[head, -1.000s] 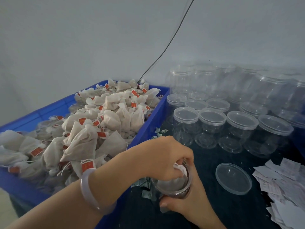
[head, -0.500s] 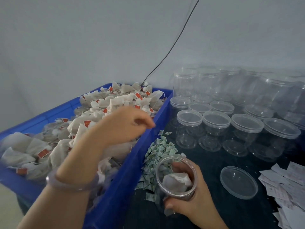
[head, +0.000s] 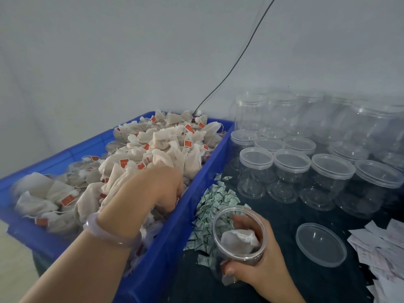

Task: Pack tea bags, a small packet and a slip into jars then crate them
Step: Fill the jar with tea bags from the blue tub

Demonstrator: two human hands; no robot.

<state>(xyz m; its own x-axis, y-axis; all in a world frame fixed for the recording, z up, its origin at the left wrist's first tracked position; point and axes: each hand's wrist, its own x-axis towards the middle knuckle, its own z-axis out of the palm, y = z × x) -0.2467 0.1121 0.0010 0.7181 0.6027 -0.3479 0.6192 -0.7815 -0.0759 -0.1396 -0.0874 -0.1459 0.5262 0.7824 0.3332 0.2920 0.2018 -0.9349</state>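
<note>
My right hand (head: 262, 272) grips an open clear jar (head: 220, 248) from the side, low on the dark table. One white tea bag (head: 237, 240) lies inside it. My left hand (head: 153, 189) reaches down into the blue crate (head: 170, 248), its fingertips buried among the heaped tea bags (head: 166, 145) with red tags, so its grasp is hidden. A pile of small green-and-white packets (head: 214, 200) lies between the crate and the jar. White paper slips (head: 380, 254) are scattered at the right edge.
A loose clear lid (head: 320, 244) lies flat to the right of the held jar. Several lidded empty jars (head: 290, 169) stand in rows behind, some stacked against the wall. A black cable (head: 236, 64) runs up the wall from the crate's far corner.
My left hand left the jar, swung left over the crate and has now dropped into the tea bags. The jar stays in my right hand with one tea bag inside.
</note>
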